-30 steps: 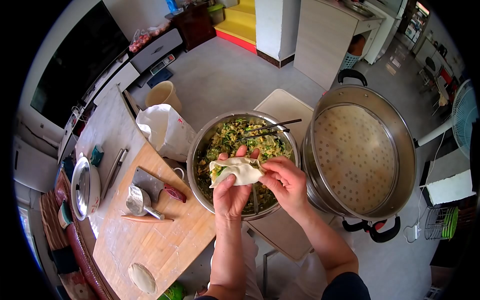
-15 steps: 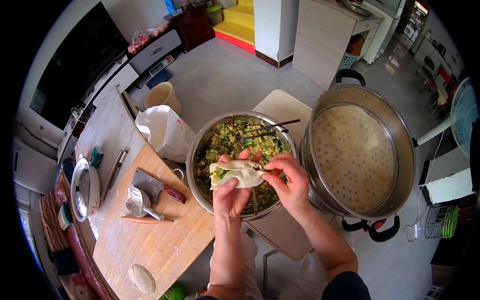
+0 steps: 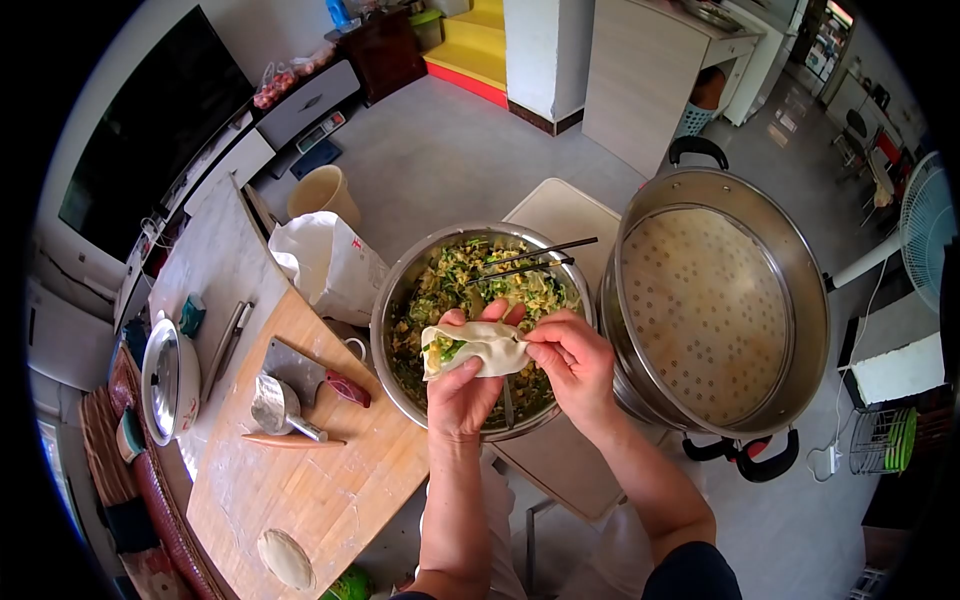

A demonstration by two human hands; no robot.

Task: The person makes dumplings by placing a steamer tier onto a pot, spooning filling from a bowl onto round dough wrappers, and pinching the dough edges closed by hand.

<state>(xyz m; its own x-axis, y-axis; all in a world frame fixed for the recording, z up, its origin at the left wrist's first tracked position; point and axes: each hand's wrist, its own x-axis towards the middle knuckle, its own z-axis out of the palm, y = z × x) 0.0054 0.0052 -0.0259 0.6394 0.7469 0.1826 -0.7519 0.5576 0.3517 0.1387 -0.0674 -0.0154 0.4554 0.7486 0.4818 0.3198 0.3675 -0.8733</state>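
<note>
A dumpling [image 3: 485, 352] of pale dough is held above the metal bowl [image 3: 385, 375]. Its left end gapes, showing green and yellow filling [image 3: 440, 350], while the right part is pressed together. My left hand [image 3: 465, 395] cradles it from below, thumb on the near side and fingers behind. My right hand [image 3: 575, 360] pinches the dough edge at the right end. Chopped vegetable filling [image 3: 455, 270] lies in the bowl beneath, with black chopsticks [image 3: 530, 259] resting across its far right rim.
A large steamer pot [image 3: 705, 310] with a perforated liner stands right of the bowl. On the wooden board [image 3: 370, 490] at left are a cleaver [image 3: 300, 370], a metal scoop [image 3: 275, 405] and an oval dough piece [image 3: 286, 558]. A white sack [image 3: 330, 270] stands behind. A fan [image 3: 922, 232] is at far right.
The hands stay in nearly the same place. My right fingers have shifted slightly along the dough edge, and the left opening of the dumpling looks a little wider.
</note>
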